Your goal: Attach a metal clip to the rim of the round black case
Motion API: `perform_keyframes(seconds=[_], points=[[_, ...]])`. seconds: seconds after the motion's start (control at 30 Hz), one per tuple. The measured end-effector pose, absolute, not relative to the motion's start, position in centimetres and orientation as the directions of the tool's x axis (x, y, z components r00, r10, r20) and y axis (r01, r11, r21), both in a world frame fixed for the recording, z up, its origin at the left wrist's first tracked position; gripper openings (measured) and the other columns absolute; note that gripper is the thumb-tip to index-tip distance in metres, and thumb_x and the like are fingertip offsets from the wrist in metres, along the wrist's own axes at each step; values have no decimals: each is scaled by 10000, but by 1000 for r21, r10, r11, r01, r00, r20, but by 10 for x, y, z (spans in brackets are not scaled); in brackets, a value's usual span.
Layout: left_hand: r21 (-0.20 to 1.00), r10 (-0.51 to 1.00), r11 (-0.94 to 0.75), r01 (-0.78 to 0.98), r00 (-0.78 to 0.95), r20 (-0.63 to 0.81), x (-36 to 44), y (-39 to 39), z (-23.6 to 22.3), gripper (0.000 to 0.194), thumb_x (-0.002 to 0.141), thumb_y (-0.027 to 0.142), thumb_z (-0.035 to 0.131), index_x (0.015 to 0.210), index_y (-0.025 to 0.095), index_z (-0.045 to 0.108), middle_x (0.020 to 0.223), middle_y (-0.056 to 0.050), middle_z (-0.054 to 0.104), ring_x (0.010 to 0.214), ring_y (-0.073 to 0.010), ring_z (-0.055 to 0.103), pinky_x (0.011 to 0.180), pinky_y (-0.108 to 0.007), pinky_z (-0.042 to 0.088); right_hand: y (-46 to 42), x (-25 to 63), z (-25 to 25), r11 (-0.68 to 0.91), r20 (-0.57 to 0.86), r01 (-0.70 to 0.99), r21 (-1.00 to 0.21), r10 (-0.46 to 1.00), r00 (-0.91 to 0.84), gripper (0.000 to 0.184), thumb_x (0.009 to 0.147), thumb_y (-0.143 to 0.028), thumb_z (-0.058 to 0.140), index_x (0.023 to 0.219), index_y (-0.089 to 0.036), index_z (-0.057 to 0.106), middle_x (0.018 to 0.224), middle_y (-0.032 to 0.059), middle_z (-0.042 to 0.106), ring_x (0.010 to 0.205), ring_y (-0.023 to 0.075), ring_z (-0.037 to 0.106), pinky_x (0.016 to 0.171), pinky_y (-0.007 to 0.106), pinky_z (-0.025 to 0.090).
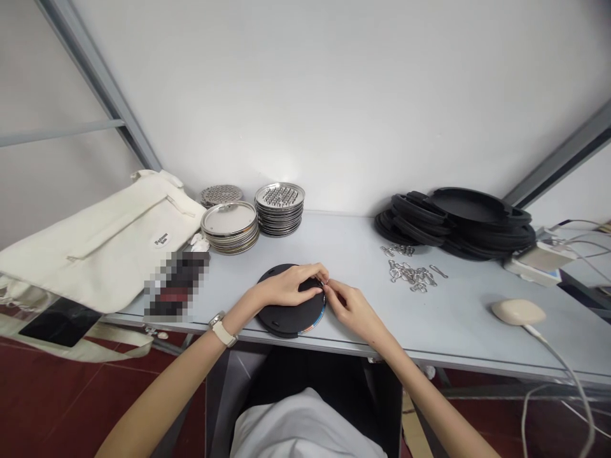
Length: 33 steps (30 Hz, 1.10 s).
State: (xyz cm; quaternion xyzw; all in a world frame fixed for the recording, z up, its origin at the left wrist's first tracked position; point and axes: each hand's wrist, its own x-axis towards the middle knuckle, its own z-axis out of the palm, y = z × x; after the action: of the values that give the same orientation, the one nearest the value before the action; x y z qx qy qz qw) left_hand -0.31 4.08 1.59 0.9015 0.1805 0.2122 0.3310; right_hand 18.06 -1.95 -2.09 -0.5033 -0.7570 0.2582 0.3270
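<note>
A round black case (286, 316) lies flat near the table's front edge, with a strip of coloured, shiny disc rim (312, 326) showing along its lower right side. My left hand (294, 284) rests across the case, its thumb and fingers closed around the right edge. Beside it, my right hand (347, 304) pinches at that same edge, fingertips nearly meeting those of the left. Something small and shiny is between the fingertips, mostly hidden. To the right lies a loose pile of small metal clips (411, 275).
Stacked metal grater discs (279, 219) and plain-topped discs (230, 238) stand at the back left. Black round cases (482, 222) are piled at the back right. A white bag (119, 238) lies left; a cream mouse-shaped device (518, 312) with a cable sits right.
</note>
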Motion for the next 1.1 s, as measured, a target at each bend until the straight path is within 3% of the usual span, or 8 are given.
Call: perform_keyframes(seconds=[0.33,0.67,1.1], points=[[657,452,-729,192,856,251,-4,41,16,197,869,128,481,1061,173,493,1016,-57,586,952,-158,553,876,-282,429,-19,182,-22,348,219,590,-729,935,-280,319,951,-332,335,690,-189,449,574,-45,417,524,105,370,526,232,290],[517,450,-809,280,861,238,-3,40,14,208,892,160,456,1091,200,498,1068,-59,606,1004,-200,548,945,-357,344,-20,182,-22,342,222,577,-742,937,-270,303,949,-341,338,754,-187,512,582,-39,459,517,110,382,520,231,297],[530,425,-818,225,857,292,-3,40,15,196,872,119,469,1055,184,494,1010,-53,593,961,-177,540,924,-314,368,-20,181,-22,330,205,573,-750,940,-273,319,951,-350,326,728,-186,484,576,-43,404,523,110,362,526,235,283]])
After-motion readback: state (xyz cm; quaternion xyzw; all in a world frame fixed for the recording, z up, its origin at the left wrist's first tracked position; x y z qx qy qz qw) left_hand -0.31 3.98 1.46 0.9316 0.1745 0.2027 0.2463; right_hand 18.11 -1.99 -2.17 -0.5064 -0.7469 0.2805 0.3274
